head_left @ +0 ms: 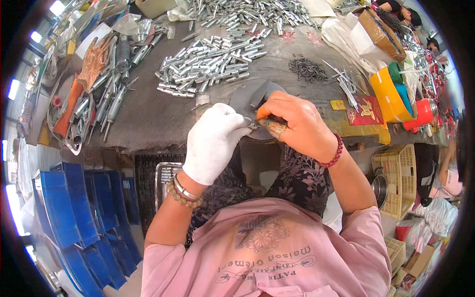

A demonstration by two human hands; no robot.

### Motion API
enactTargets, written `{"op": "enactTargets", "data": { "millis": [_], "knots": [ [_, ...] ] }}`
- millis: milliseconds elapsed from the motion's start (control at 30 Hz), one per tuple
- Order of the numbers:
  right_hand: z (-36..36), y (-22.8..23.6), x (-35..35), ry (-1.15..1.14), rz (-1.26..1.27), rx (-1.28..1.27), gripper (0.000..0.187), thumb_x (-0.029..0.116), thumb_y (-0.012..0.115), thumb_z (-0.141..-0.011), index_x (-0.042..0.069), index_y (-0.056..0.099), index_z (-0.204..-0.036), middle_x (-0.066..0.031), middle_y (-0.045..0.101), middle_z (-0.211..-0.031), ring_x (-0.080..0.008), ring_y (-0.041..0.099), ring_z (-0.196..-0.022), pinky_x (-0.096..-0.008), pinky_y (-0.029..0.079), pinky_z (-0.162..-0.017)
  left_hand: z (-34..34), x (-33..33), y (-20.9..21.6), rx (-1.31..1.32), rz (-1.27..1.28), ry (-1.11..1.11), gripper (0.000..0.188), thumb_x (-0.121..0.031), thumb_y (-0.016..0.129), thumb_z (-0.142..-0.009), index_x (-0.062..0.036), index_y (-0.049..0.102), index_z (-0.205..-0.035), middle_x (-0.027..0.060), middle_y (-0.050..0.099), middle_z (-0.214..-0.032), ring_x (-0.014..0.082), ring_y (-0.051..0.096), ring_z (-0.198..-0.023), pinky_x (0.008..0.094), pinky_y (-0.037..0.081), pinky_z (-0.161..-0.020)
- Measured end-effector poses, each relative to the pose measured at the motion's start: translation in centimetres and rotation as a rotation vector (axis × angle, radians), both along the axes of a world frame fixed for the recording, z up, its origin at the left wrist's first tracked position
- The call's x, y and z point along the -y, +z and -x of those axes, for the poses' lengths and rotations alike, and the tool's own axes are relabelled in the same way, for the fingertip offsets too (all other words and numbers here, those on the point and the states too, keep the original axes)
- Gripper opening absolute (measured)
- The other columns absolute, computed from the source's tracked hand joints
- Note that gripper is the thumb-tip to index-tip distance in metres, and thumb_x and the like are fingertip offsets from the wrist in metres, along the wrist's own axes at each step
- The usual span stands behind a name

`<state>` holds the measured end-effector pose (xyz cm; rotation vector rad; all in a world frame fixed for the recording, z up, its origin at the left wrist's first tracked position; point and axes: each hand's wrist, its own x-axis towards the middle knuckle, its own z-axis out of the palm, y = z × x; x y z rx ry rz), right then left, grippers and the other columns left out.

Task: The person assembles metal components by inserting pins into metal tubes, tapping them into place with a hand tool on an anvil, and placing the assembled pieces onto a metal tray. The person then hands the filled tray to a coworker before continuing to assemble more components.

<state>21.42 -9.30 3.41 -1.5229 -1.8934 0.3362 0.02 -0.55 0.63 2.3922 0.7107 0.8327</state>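
My left hand (213, 141), in a white knitted glove, is closed with thumb and fingertips pinching a small metal part (253, 126) at the table's near edge. My right hand (297, 119) is bare, with tape or a worn cover round its fingers. Its fingers are curled closed right beside the same part, and what they hold is hidden. Just beyond both hands lies a dark grey curved piece (241, 99). Farther off is a heap of silvery metal tubes (210, 64). A small pile of dark pins (308, 69) lies to the right of them.
Pliers-like tools and an orange-handled tool (71, 109) crowd the left of the table (143, 114). Thin rods (346, 86), a red packet (365, 110) and a yellow container (391, 94) are at right. Blue bins (69, 208) stand lower left; a cream crate (396, 178) lower right.
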Motion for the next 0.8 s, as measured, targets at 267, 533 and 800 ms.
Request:
{"op": "enactTargets", "data": {
  "millis": [267, 533, 800],
  "knots": [
    [0.2, 0.4, -0.4, 0.063, -0.025, 0.098, 0.015, 0.004, 0.066, -0.085, 0.005, 0.069, -0.1, -0.0137, 0.067, -0.1, -0.0384, 0.068, -0.092, -0.0484, 0.055, -0.079, 0.1, -0.3, -0.7, 0.028, -0.025, -0.006, 0.02, -0.008, 0.085, -0.079, -0.0083, 0.077, -0.097, 0.0076, 0.064, -0.092, 0.0276, 0.067, -0.089, 0.0375, 0.054, -0.079],
    [0.6, 2.1, -0.9, 0.145, -0.035, 0.309, 0.012, 0.004, 0.068, -0.084, 0.004, 0.067, -0.095, -0.0129, 0.065, -0.097, -0.037, 0.069, -0.09, -0.0471, 0.058, -0.078, -0.1, -0.2, -0.7, 0.049, -0.022, -0.024, 0.021, -0.002, 0.086, -0.078, -0.0046, 0.077, -0.096, 0.0095, 0.066, -0.092, 0.0289, 0.067, -0.089, 0.0375, 0.055, -0.08],
    [1.8, 2.0, -0.6, 0.134, -0.049, 0.471, 0.018, 0.004, 0.072, -0.08, 0.004, 0.063, -0.096, -0.0117, 0.062, -0.101, -0.0353, 0.067, -0.093, -0.0473, 0.057, -0.078, -0.3, -0.4, -0.9, 0.044, -0.105, -0.022, 0.023, -0.005, 0.088, -0.076, -0.0032, 0.073, -0.094, 0.0103, 0.068, -0.092, 0.0304, 0.067, -0.088, 0.0381, 0.056, -0.079]
  ]
}}
